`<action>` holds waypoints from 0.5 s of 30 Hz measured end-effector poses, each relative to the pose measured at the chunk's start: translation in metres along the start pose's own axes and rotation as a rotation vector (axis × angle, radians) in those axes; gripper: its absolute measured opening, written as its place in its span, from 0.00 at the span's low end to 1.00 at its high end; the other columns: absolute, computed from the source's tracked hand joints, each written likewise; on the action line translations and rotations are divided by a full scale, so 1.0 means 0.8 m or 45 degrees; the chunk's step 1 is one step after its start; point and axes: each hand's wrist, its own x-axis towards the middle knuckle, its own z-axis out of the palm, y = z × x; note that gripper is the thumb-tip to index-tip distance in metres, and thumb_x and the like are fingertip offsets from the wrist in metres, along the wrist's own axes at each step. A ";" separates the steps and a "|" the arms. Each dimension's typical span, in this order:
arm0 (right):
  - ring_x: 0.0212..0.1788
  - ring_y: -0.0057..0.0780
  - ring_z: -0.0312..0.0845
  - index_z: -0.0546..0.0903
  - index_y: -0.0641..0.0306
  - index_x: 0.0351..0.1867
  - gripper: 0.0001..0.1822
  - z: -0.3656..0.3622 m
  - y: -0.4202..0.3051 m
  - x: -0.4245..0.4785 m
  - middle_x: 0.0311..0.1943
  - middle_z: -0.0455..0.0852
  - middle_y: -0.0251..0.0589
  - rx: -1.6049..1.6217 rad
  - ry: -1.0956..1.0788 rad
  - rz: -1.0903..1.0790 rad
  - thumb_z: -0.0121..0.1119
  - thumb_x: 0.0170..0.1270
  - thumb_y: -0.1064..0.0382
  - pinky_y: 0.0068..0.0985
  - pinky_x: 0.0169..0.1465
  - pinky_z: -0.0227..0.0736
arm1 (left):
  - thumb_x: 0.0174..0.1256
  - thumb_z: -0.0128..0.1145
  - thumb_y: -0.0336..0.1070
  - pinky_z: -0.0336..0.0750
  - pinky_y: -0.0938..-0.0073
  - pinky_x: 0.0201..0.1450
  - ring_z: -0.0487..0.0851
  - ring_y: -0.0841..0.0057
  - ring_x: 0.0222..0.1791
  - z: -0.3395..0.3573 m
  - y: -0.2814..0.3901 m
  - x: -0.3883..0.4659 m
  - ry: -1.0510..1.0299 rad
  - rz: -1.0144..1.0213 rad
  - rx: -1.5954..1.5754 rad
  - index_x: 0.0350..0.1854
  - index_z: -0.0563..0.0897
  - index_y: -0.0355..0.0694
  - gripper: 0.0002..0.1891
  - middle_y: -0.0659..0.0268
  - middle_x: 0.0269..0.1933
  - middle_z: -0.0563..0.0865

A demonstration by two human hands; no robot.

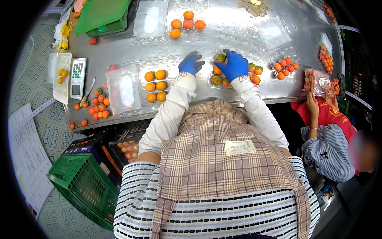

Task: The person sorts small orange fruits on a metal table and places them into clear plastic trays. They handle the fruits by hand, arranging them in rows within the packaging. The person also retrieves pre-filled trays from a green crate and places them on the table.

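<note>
My left hand (191,63), in a blue-and-grey coated glove, hangs over the steel table with its fingers apart and nothing in it. My right hand (236,66), gloved alike, has thumb and forefinger on either side of a persimmon (220,57) with a green calyx. That fruit is at the far left corner of a clear plastic tray (211,78). More persimmons (216,80) sit in this tray, partly hidden by the hand. Left of my left hand, another clear clamshell tray (173,64) holds several orange persimmons (161,86) in two columns.
Loose persimmons (98,100) and a knife (88,92) lie at left, near a digital scale (78,78). A green lidded bin (104,18) stands behind. Further trays (273,33) lie across the steel table (119,49). At right, a co-worker's hands (312,103) hold a filled clamshell (317,82).
</note>
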 end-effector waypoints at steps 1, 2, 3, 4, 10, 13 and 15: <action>0.44 0.42 0.82 0.80 0.54 0.54 0.28 0.003 0.001 0.002 0.43 0.86 0.44 -0.012 -0.017 0.016 0.66 0.53 0.45 0.37 0.47 0.75 | 0.67 0.47 0.38 0.73 0.72 0.49 0.83 0.68 0.45 -0.001 -0.004 -0.009 -0.019 -0.016 0.022 0.63 0.74 0.41 0.22 0.59 0.55 0.82; 0.44 0.42 0.82 0.80 0.53 0.54 0.28 0.007 0.001 0.004 0.43 0.86 0.44 -0.024 -0.033 0.032 0.66 0.54 0.45 0.37 0.47 0.75 | 0.67 0.47 0.38 0.73 0.73 0.48 0.83 0.68 0.45 -0.003 -0.009 -0.017 -0.038 -0.031 0.043 0.62 0.74 0.41 0.22 0.59 0.55 0.82; 0.44 0.42 0.83 0.79 0.53 0.55 0.28 0.013 0.002 0.006 0.43 0.86 0.44 -0.039 -0.057 0.043 0.65 0.54 0.45 0.36 0.47 0.76 | 0.67 0.46 0.38 0.73 0.74 0.48 0.83 0.69 0.45 -0.007 -0.014 -0.023 -0.051 -0.049 0.059 0.62 0.75 0.41 0.21 0.59 0.55 0.82; 0.44 0.42 0.83 0.79 0.53 0.55 0.28 0.019 0.007 0.008 0.42 0.86 0.44 0.063 -0.040 0.034 0.66 0.54 0.45 0.36 0.48 0.76 | 0.67 0.47 0.38 0.74 0.77 0.46 0.83 0.71 0.44 -0.011 -0.018 -0.028 -0.074 -0.061 0.064 0.61 0.75 0.41 0.21 0.60 0.53 0.84; 0.51 0.41 0.80 0.82 0.54 0.51 0.26 0.003 0.069 -0.015 0.47 0.85 0.41 0.402 -0.030 0.014 0.69 0.49 0.51 0.36 0.55 0.73 | 0.67 0.48 0.36 0.74 0.78 0.46 0.83 0.74 0.43 -0.023 -0.032 -0.051 -0.145 -0.061 0.124 0.61 0.76 0.40 0.20 0.61 0.51 0.85; 0.63 0.43 0.70 0.83 0.52 0.50 0.25 0.002 0.071 -0.039 0.56 0.80 0.41 -0.056 0.040 -0.301 0.69 0.47 0.51 0.41 0.60 0.69 | 0.67 0.49 0.36 0.73 0.77 0.47 0.83 0.74 0.44 -0.022 -0.036 -0.053 -0.186 -0.091 0.111 0.61 0.76 0.40 0.20 0.61 0.51 0.84; 0.71 0.47 0.55 0.84 0.52 0.47 0.23 0.005 0.065 -0.042 0.64 0.72 0.40 -0.125 -0.103 -0.243 0.69 0.47 0.50 0.45 0.65 0.61 | 0.67 0.49 0.36 0.73 0.77 0.48 0.83 0.74 0.44 -0.014 -0.035 -0.054 -0.226 -0.097 0.096 0.61 0.76 0.39 0.20 0.61 0.50 0.85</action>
